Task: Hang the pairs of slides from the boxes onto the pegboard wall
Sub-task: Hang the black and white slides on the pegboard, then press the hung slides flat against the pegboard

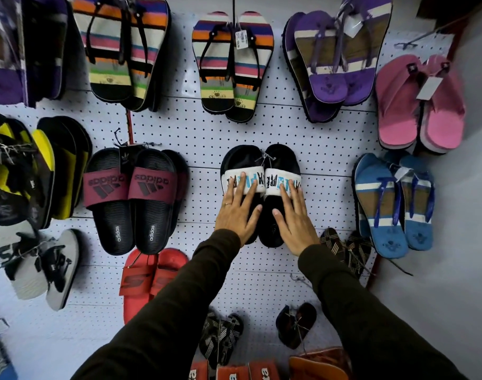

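Pegboard wall [201, 127], white w/ small holes, fills the frame and carries many hung pairs: maroon slides [130, 198] at ctr-left, blue flip-flops [393, 204] at right. Black slides w/ white printed straps [261, 185] hang at frame ctr, side by side against the board. Left hand [238, 212] and right hand [294, 220] lie flat on the pair, fingers spread and extended, palms pressing, nothing gripped.

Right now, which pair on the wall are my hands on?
On the pegboard wall, middle row, right of the maroon adidas slides. It is the black slides with white straps, the only pair with blue and black lettering.
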Tool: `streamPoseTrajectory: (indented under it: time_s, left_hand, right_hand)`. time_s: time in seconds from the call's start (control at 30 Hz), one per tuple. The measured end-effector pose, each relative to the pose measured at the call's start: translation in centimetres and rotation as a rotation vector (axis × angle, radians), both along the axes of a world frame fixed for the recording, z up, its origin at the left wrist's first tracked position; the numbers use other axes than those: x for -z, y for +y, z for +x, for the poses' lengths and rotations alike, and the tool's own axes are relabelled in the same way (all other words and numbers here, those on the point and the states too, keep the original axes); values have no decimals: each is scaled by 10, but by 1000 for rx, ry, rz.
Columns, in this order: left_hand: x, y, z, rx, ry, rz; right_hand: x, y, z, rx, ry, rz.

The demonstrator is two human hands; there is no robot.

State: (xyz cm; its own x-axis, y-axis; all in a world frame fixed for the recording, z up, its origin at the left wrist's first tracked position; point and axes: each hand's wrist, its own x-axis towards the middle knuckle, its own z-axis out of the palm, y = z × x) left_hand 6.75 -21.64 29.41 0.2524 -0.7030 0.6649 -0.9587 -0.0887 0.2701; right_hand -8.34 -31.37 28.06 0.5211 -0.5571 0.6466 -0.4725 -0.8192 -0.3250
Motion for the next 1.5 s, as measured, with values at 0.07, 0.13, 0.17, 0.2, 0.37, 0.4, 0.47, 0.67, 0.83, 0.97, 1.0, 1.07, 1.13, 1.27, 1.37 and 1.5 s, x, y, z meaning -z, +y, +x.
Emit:
streamPoseTrajectory:
  time_s: [0.07,0.13,0.17,0.2,0.37,0.4,0.47,0.67,0.83,0.97,1.0,1.07,1.13,1.27,1.37,1.5]
  left_hand:
    - [-2,-1,6,6,-5,34]
    - [-3,2,7,18,-1,42]
    - [-2,5,7,26,4,38]
    - [-3,8,6,35,7,30]
    - [-3,38,12,69,48,-82]
    - [-2,47,16,67,52,-113]
    - [-1,65,28,41,40,-165]
    - [-2,126,89,-94,-10,-296]
    - [3,176,153,-203,56,-380]
    - [17,195,197,-260,56,-290]
    - [21,196,205,-268,56,-247]
    - [27,193,217,-260,65,-167]
    - [28,187,227,-251,56,-103]
    - [28,176,239,-251,20,-7]
    - [31,176,242,-260,1,28]
    - [28,176,235,-284,7,44]
  right_hand:
    - [0,0,1,-4,11,-5]
    - [0,2,0,1,10,-5]
    - [0,5,1,10,4,-1]
    - [-1,7,2,22,-13,8]
    - [-3,36,19,21,-314,33]
    - [-3,43,25,17,-374,15]
    - [-2,57,39,12,-428,-19]
    - [-4,113,112,-169,-372,-71]
    - [-7,154,177,-287,-276,-59]
    - [-3,169,214,-290,-124,-134]
    - [-1,172,222,-275,-73,-159]
    - [5,173,234,-214,-3,-183]
    - [8,169,240,-146,23,-162]
    - [8,161,248,-62,74,-114]
    - [10,161,247,-56,113,-101]
    - [-6,168,235,-88,197,-33]
